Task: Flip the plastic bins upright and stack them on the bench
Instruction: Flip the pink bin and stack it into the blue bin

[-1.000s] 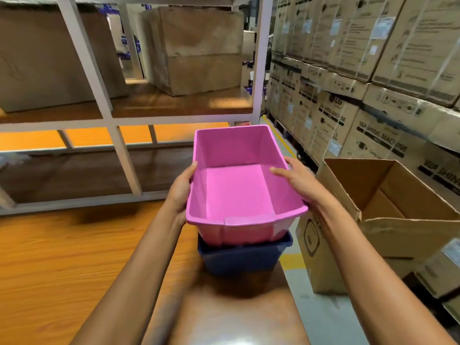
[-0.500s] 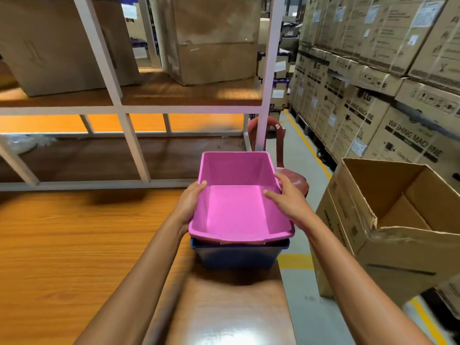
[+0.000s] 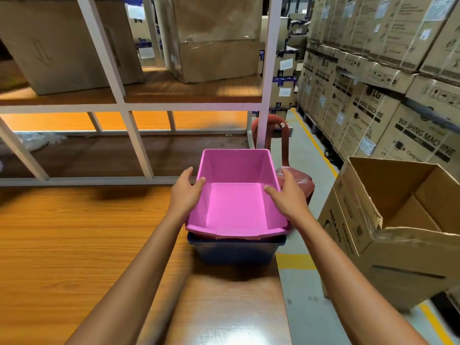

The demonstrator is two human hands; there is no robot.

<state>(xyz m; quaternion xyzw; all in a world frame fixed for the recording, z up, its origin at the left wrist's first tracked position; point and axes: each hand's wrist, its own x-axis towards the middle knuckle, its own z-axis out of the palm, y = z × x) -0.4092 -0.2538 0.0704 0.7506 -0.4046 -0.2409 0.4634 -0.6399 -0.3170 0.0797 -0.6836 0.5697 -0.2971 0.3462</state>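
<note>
Two bins sit nested upright at the far end of the bench [image 3: 224,307]: a pink bin [image 3: 236,195] inside a blue bin [image 3: 234,252]. The left hand [image 3: 185,195] and right hand [image 3: 290,197] each clasp a side rim of the pink one, thumbs inside. An open cardboard box [image 3: 398,232] stands just right.

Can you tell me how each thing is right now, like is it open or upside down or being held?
pink bin: upright, empty, nested in the blue bin
blue bin: upright on the bench, under the pink one
left hand: on the pink bin's left rim
right hand: on its right rim
cardboard box: open, flaps up
</note>
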